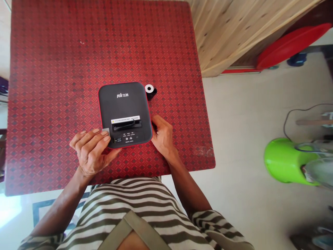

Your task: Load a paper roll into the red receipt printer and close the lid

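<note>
A small black receipt printer (125,113) with a red underside lies flat on the red patterned table (65,69), its paper slot and buttons facing me. My left hand (91,151) grips its near left corner, thumb under the front edge, fingers on top. My right hand (162,137) presses against the printer's right side near the front corner. A small white paper roll (149,89) on a black core lies on the table just past the printer's far right corner, touching neither hand.
The table's right edge (205,114) drops to a pale floor. A wooden panel (234,31) and a red basin (291,43) stand at the back right. A green fan base (283,159) with a cable sits on the floor at right.
</note>
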